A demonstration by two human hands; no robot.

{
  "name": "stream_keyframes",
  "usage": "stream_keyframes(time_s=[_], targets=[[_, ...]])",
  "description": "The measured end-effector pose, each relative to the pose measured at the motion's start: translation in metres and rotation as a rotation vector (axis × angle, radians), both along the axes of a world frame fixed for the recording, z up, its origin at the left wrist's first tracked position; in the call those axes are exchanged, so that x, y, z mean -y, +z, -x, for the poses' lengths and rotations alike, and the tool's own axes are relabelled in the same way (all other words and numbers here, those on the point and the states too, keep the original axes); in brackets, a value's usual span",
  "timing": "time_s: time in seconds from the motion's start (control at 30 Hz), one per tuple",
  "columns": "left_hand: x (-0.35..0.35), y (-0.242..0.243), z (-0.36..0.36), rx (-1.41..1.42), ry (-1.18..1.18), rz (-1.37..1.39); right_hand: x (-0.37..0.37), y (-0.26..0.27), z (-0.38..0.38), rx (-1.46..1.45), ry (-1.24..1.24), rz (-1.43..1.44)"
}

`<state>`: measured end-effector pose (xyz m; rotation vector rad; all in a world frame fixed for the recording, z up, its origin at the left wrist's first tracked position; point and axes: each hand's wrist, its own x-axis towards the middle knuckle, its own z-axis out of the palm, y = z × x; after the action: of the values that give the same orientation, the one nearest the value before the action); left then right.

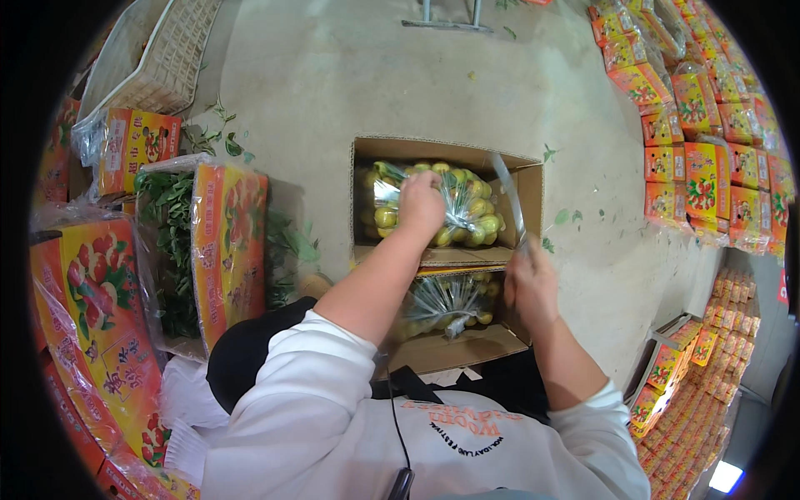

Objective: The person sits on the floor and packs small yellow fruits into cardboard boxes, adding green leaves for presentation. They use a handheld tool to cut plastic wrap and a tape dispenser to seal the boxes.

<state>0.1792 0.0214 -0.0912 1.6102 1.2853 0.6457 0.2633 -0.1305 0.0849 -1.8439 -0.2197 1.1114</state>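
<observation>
A cardboard box (528, 200) stands on the floor before me, its top open. Inside lies a clear plastic bag of round yellow-green fruit (478, 206), gathered into a knot near the middle. My left hand (423, 203) has its fingers curled on the plastic at the left of that knot. My right hand (531, 281), slightly blurred, grips a long narrow pale strip (509, 194) that points up over the box's right side. Its material is unclear. Closer to my body, a second open box (465, 353) contains another knotted clear bag of fruit (450, 306), partly hidden by my left forearm.
To the left are printed fruit cartons (94, 294), a carton of green leaves (175, 219) and a white plastic crate (165, 56). Stacked printed cartons (694, 162) line the right. Loose leaves (562, 217) lie on the concrete floor (337, 75). A metal stand's foot (447, 25) is at the top.
</observation>
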Motion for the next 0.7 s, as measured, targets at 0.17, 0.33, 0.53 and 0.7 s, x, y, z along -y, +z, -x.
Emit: stream_keyframes(time_s=[0.17, 0.33, 0.53, 0.7], targets=[[-0.004, -0.005, 0.001, -0.036, 0.027, 0.029, -0.043, 0.001, -0.063, 0.092, -0.208, -0.459], [-0.001, -0.001, -0.003, -0.135, -0.095, 0.046, -0.039, -0.020, -0.130, 0.164, -0.376, -0.436], [0.005, 0.009, 0.007, -0.237, -0.300, 0.036, 0.035, -0.044, -0.168, 0.051, -0.415, -0.234], [0.013, 0.023, 0.017, -0.367, -0.635, -0.162, 0.132, -0.065, -0.168, 0.053, -0.442, -0.069]])
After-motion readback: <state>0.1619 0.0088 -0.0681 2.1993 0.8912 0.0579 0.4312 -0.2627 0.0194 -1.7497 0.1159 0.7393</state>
